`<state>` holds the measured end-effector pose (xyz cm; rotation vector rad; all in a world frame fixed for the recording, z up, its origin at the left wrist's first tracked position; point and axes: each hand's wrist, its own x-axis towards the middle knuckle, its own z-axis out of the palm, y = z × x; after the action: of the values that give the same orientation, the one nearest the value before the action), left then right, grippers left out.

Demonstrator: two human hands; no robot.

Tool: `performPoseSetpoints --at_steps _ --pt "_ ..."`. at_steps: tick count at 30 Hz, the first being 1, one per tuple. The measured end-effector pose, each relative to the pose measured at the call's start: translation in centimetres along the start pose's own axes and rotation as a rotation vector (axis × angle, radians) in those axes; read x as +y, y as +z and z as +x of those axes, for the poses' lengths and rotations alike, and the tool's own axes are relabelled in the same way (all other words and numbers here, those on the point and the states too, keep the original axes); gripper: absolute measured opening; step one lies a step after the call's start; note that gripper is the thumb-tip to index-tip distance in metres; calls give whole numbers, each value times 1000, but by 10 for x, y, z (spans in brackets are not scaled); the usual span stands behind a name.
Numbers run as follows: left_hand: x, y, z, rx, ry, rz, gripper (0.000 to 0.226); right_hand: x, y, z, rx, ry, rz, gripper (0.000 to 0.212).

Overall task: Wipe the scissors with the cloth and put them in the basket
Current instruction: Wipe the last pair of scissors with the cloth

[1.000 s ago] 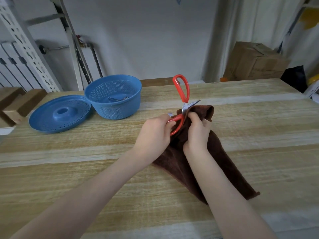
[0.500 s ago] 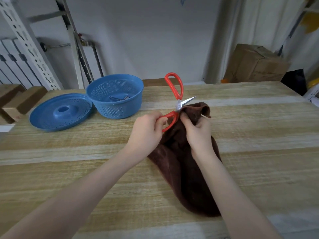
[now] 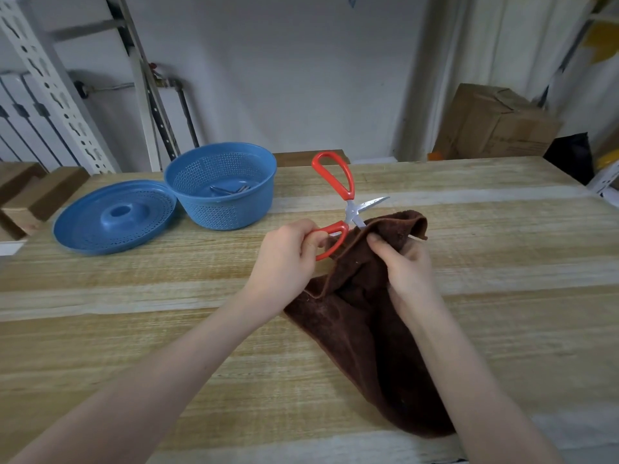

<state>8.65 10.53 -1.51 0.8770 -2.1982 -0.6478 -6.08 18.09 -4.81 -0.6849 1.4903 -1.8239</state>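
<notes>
Scissors: red-handled pair (image 3: pixel 350 209), blades spread open, held above the wooden table (image 3: pixel 134 329) around its middle, right of the basket and well apart from it
Upper handle: the long red loop stands up and leans toward the far left, with no hand on it
Blades: one bare steel blade points right; the other runs down into a fold of the cloth
Left hand (image 3: pixel 284 259): fingers curled, thumb and fingers gripping the lower red handle loop
Right hand (image 3: pixel 407 266): fingers curled round the bunched top of the cloth, the thumb pressing the fold beside the lower blade
Cloth: dark brown towel (image 3: pixel 355 316), its far end gathered at the scissors, the rest trailing toward the near right edge of the table
Basket: blue perforated round basket (image 3: pixel 214 212), upright on the far left part of the table, with a few metal pieces (image 3: pixel 229 190) lying in its bottom
Lid: blue perforated lid (image 3: pixel 114 216), flat on the table, touching the basket's left side
Background: cardboard box (image 3: pixel 495 125) beyond the far right edge; a slotted metal upright (image 3: pixel 50 82) at the far left
</notes>
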Motion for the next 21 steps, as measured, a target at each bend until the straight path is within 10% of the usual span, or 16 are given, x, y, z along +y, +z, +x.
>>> performPoseSetpoints --at_steps 14,21 --pt "-9 -17 12 73 -6 16 21 3 -36 5 422 -21 256 5" --pt "-11 -34 17 -81 51 84 20 -50 -49 30 287 -138 22 13"
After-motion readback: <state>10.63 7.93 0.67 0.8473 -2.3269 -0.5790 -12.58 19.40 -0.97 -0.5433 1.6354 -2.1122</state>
